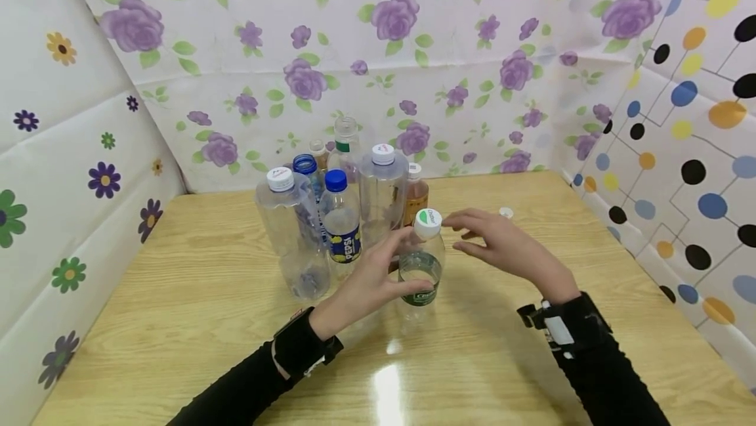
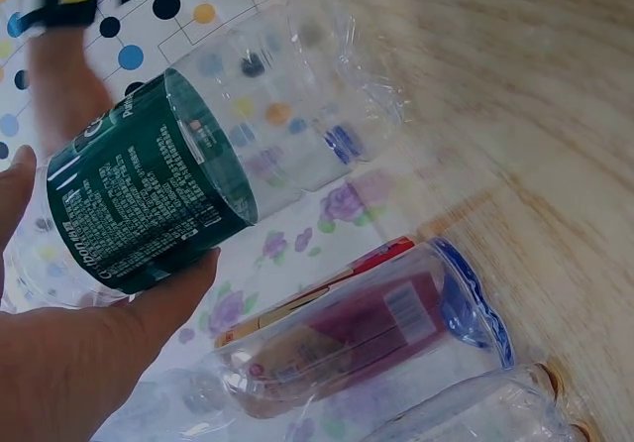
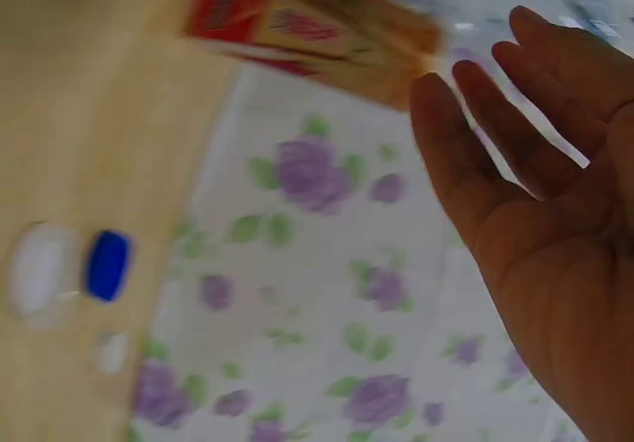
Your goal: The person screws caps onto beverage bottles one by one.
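A clear plastic water bottle (image 1: pixel 420 281) with a green label and a white cap (image 1: pixel 428 219) stands upright on the table. My left hand (image 1: pixel 378 275) grips it around the label, thumb on the near side. In the left wrist view, the label (image 2: pixel 149 184) is plain to see between thumb and fingers. Beside the cap, on its right, my right hand (image 1: pixel 502 242) is raised with loosely bent fingers and nothing in them. The right wrist view shows that hand (image 3: pixel 555 194) with its fingers apart.
Several bottles crowd the table (image 1: pixel 195 295) behind the left hand: two large clear ones (image 1: pixel 289 229) (image 1: pixel 384 196) with white caps, a blue-capped Pepsi bottle (image 1: pixel 342 229), an orange-labelled drink (image 1: pixel 416 199). Loose caps, one white (image 3: pixel 42 272) and one blue (image 3: pixel 107 266), lie to the right. Flowered cloth (image 1: pixel 248 52) hangs behind.
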Demonstrator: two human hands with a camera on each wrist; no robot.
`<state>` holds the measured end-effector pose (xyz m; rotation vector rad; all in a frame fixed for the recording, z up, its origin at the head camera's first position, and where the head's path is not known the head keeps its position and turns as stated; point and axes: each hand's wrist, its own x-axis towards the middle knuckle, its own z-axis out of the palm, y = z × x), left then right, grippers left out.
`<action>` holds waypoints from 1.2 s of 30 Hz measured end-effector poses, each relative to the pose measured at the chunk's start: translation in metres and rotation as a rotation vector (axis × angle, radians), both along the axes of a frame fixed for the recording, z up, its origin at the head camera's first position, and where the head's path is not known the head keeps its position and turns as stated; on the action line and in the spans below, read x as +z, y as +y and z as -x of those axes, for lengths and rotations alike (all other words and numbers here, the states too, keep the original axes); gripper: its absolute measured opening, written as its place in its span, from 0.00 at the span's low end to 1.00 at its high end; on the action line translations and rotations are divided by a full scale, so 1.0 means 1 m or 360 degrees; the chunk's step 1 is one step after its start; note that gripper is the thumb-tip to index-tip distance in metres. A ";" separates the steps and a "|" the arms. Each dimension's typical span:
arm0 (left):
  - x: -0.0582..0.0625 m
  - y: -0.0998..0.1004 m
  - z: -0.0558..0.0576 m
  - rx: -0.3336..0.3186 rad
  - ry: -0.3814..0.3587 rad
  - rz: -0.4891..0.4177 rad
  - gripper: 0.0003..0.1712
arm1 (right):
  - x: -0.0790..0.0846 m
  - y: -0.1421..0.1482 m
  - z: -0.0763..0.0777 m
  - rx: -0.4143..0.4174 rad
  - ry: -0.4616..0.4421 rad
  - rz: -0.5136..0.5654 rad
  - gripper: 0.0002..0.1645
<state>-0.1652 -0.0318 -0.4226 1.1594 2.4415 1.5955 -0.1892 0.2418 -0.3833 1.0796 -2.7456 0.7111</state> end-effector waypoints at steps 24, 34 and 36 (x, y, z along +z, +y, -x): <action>0.005 0.017 0.004 0.0004 -0.0073 0.0088 0.48 | -0.062 0.025 0.005 -0.0223 0.0003 -0.0052 0.19; 0.011 0.060 0.028 0.0142 0.0137 0.0122 0.51 | -0.058 0.032 0.005 -0.0341 -0.0035 0.0081 0.22; 0.009 0.067 0.032 0.0177 0.0155 0.0131 0.51 | -0.056 0.031 0.004 -0.0365 -0.0033 0.0096 0.23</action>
